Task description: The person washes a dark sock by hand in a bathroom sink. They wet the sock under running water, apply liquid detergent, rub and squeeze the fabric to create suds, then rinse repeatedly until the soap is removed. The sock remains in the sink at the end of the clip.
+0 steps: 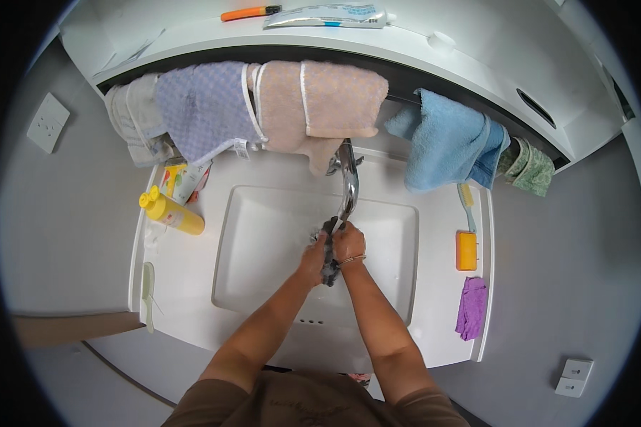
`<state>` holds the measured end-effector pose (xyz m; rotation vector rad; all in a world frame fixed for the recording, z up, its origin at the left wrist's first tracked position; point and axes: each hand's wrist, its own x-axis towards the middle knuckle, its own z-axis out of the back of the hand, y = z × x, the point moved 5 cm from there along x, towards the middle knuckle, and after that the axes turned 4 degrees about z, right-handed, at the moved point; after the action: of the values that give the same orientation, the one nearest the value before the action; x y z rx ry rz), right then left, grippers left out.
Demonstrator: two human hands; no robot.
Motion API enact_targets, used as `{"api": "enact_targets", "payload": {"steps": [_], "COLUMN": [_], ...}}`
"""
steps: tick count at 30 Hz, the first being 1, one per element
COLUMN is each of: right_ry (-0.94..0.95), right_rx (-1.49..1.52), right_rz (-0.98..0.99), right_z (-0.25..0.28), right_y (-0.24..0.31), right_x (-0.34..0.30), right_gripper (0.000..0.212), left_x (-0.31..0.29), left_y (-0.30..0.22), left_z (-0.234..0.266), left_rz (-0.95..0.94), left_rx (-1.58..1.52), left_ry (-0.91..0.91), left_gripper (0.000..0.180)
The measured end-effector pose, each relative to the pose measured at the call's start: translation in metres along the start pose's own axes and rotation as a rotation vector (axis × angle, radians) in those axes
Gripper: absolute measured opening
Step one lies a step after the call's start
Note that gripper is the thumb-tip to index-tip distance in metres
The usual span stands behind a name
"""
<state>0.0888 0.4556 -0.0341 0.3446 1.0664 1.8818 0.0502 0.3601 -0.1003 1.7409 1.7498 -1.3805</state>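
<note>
Dark cloth: a bunched, dark, wet-looking piece [329, 271] hangs between the two hands, above the basin [388, 274] and right under the tap's mouth; its exact kind is too small to tell.
Left hand: the left hand [311, 262] is closed on the cloth from its left side, thumb toward the tap.
Right hand: the right hand [349, 242] is curled against the cloth's other side, apparently gripping it too – its fingertips are hidden. A thin bracelet [352, 260] circles the wrist.
Tap: the chrome tap [350, 181] reaches down to the hands; a pale streak at its mouth looks like running water.
Step in hand: rinsing or rubbing the cloth under the tap, I judge.
Next move: seems to call for working the cloth between both hands – turning fresh folds into the stream, then squeezing it over the basin, clear of the spout.
Right counter: an orange block [466, 250] and a purple cloth [471, 308] lie well apart from the hands.
</note>
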Motion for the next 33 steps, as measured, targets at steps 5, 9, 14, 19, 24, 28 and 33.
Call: {"api": "enact_targets", "payload": {"steps": [5,9,14,19,24,28,33], "right_ry": [0.244,0.162,0.366,0.464,0.187,0.104,-0.054], "right_rx": [-0.409,-0.335,0.922,1.245,0.223,-0.083,-0.121], "right_rz": [0.379,0.156,-0.316,-0.35,0.038,0.242,0.083], "right_z": [-0.048,-0.019,-0.064,-0.053,-0.046,-0.068,-0.007], "right_y": [0.065,0.038,-0.086,-0.05,0.004,0.004,-0.009], "right_x": [-0.052,0.004,0.038,-0.018,-0.021,-0.035,0.014], "right_gripper": [0.034,0.032,0.072,0.043,0.035,0.035,0.031], "left_x": [0.064,-0.01,-0.029,-0.036,0.029,0.026,0.006], "left_y": [-0.008,-0.008,-0.039,-0.06,-0.03,-0.016,-0.008], "left_z": [0.058,0.011,-0.01,0.008,0.063,0.042,0.002], "left_rz": [-0.282,0.197,0.113,0.118,-0.013,-0.119,-0.095], "left_rx": [-0.31,-0.1,-0.172,-0.382,-0.236,-0.411,-0.202], "left_ry": [0.62,0.292,0.43,0.479,0.38,0.668,0.101], "left_gripper": [0.045,0.053,0.043,0.035,0.033,0.027,0.036]}}
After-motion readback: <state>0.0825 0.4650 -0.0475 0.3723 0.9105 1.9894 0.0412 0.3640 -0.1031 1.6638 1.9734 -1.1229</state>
